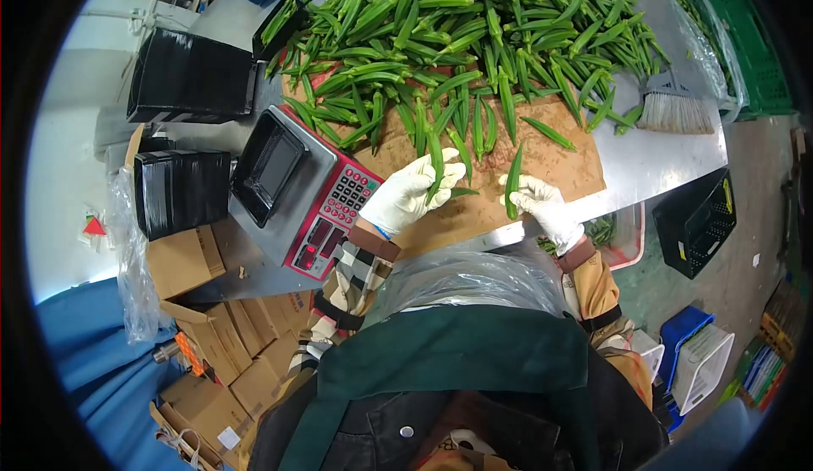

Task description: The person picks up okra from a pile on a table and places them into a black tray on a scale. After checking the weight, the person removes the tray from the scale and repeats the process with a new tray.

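Observation:
My left hand, in a white glove, is closed around an okra pod that points up and away from me. In the white-gloved fingers of my right hand, a second okra pod stands nearly upright, pinched near its lower end. Both hands are over a stained cardboard sheet at the near side of the table. Beyond them spreads a large heap of okra, with a few loose pods at its front edge. One small pod lies on the cardboard between my hands.
Left of my hands, a red scale carries a black tray. Stacks of wrapped black trays stand farther left. A brush lies at the right table edge. Crates, including a black one, stand right; cardboard boxes lie lower left.

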`<state>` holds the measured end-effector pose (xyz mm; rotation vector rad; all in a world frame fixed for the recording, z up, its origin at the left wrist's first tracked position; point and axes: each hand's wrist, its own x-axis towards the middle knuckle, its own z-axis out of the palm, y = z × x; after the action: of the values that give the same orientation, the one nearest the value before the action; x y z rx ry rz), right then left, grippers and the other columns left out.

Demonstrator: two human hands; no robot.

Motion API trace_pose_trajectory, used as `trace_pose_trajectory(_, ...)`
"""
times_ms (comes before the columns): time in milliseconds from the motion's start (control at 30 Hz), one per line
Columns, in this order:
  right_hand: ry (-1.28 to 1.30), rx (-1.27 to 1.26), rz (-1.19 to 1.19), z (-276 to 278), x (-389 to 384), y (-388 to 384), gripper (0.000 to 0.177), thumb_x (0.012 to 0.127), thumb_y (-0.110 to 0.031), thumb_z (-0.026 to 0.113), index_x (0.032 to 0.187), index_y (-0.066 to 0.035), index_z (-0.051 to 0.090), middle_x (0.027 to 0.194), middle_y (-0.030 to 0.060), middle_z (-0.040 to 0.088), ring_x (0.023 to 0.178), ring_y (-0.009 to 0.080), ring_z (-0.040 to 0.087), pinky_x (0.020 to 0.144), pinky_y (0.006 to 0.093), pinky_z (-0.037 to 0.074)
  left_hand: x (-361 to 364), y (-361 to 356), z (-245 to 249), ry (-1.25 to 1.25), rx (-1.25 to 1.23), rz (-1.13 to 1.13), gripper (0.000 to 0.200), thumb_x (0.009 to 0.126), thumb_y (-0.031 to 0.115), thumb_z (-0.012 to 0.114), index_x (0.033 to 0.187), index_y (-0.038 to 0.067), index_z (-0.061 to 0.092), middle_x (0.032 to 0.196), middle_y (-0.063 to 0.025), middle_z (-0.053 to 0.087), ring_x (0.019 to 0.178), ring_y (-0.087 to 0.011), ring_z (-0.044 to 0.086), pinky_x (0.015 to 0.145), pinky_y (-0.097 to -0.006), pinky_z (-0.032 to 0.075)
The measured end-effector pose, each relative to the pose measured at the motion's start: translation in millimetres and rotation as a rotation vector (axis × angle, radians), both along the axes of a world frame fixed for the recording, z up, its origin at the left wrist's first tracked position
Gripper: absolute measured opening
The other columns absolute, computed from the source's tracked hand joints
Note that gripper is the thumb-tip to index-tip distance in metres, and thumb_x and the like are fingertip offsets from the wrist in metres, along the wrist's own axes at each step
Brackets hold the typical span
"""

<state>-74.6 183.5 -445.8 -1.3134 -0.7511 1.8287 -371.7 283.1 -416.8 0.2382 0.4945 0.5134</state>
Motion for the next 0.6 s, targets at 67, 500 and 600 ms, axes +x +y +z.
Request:
trace_pose_trajectory(67, 0.068, 0.033, -0.085, 7, -6, 0, 0.034, 0.098, -0.002, 0.061, 0.133, -0.001, 0.062, 0.109, 0.0053, 0.074, 0.103, 0.0114, 0.066, 0.089, 0.0269, 0.052, 2, -1, 5, 0.001, 0.001, 0.005, 0.082, 0.088, 0.006, 0.071, 0.158, 0.0, 0.028, 0.146, -0.0161, 0.053, 0.128, -0.0222, 0.059, 0.1, -0.0332, 0.053)
trace_pose_trajectory(500, -0.012, 0.08, -0.113, 18, -10, 9, 0.035, 0.093, -0.003, 0.066, 0.127, -0.003, 0.065, 0.109, 0.0018, 0.07, 0.091, 0.0074, 0.062, 0.081, 0.0222, 0.049, 28, -14, 9, 0.289, 0.256, -0.051, 0.083, 0.084, 0.001, 0.067, 0.158, 0.003, 0.029, 0.143, -0.0145, 0.054, 0.138, -0.0233, 0.05, 0.113, -0.04, 0.043)
trace_pose_trajectory(600, -0.192, 0.164, -0.219, 88, 26, 15, 0.035, 0.09, -0.008, 0.07, 0.125, -0.002, 0.065, 0.106, 0.0019, 0.069, 0.085, 0.0062, 0.06, 0.077, 0.0228, 0.048, 96, -39, 29, 0.494, 0.523, -0.242, 0.076, 0.091, 0.009, 0.068, 0.158, 0.006, 0.032, 0.139, -0.0134, 0.057, 0.136, -0.0226, 0.052, 0.11, -0.0362, 0.044)
